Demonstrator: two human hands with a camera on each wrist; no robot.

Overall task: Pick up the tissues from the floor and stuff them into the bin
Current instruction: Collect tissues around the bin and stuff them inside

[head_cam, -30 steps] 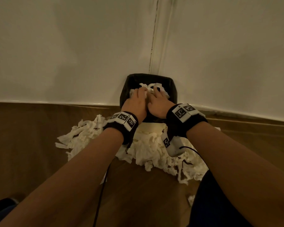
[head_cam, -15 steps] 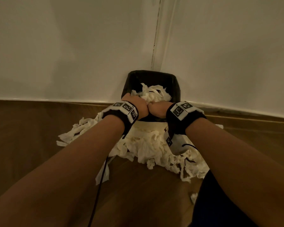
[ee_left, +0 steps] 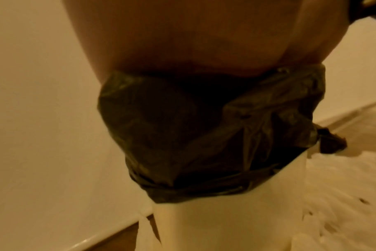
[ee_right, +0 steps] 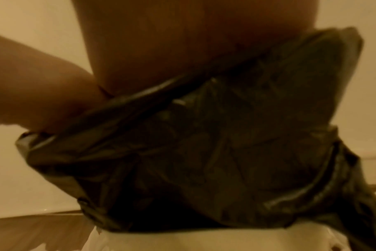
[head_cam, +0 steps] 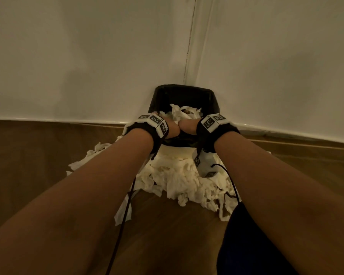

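- Our left hand (head_cam: pixel 172 129) and right hand (head_cam: pixel 188 127) are side by side, knuckles touching, down in the mouth of the bin (head_cam: pixel 184 96).
- Our fingers are hidden in the bin, so we cannot tell if each grip is open or closed.
- Some tissues (head_cam: pixel 184 114) poke up inside the bin, just past our hands.
- A big pile of tissues (head_cam: pixel 177 175) lies on the floor (head_cam: pixel 48 155) on the near side of the bin.
- We think the tissues are very light, soft and squashy. They will not break, but thin bits can tear or drop.
- We would scoop a bunch from under the pile with both hands.
- The black bag (ee_left: pixel 204 135) over the bin rim looks thin and slippery, so we push gently.
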